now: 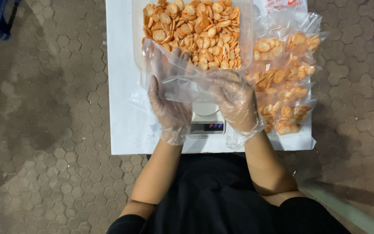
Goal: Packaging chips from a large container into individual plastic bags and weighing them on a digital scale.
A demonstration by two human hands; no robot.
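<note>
The fingers [163, 93] of the left hand [168, 108] are stretched nearly flat inside a thin disposable glove, pressed against one side of an empty clear plastic bag [182, 71], while the right hand [235, 102], gloved the same way, has its fingers curled and pinching the bag's other side. Seen from the head camera, the bag is held up between both hands, just over a small digital scale [206, 125] and right at the near edge of a clear tub [192, 32] heaped with orange round crackers. I'd judge the step in hand to be spreading the bag's mouth open; filling it would call for one hand to keep the mouth wide while the other scoops crackers from the tub. Counting: one tub, one scale, one empty bag in the hands, and to the right a cluster of already filled bags [284, 84] lying on the white desk [120, 86]; I make out perhaps four or five, but the overlapping plastic makes the exact number hard to tell. The floor [48, 130] is paved in small hexagonal tiles.
</note>
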